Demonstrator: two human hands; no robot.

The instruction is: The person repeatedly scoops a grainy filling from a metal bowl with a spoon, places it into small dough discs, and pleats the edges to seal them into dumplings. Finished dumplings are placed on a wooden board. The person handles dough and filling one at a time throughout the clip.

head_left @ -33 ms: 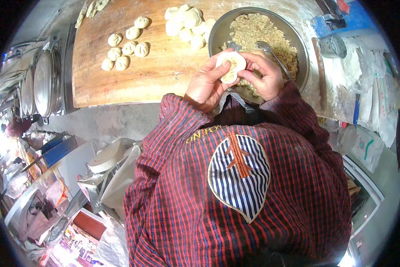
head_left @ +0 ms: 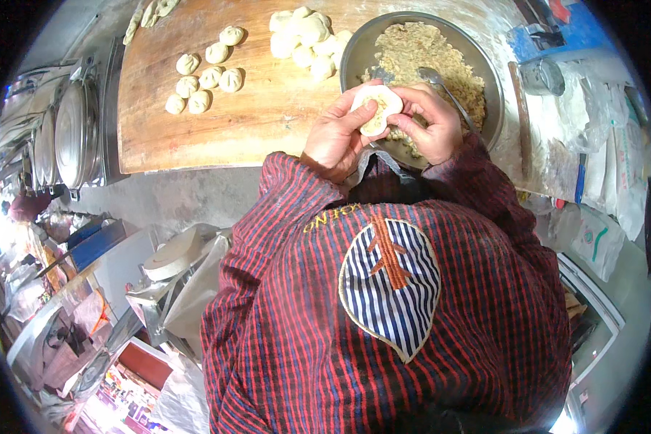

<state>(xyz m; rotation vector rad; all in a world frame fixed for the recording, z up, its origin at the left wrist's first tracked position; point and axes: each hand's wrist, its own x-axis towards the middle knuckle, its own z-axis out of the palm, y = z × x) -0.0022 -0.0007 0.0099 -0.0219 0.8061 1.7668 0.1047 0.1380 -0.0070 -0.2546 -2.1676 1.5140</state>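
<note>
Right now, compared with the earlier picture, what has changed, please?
Nothing has visibly changed: nothing was taken hold of or let go. The left hand still holds the dough wrapper, the right hand at its edge. The pleated buns on the wooden board and the spoon in the bowl stayed.

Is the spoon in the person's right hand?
No, the spoon lies in the bowl, while the right hand pinches the dough wrapper at its edge.

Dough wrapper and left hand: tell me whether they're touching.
Touching. The head view shows the left hand holding the dough wrapper, its thumb laid over the wrapper's upper face.
</note>
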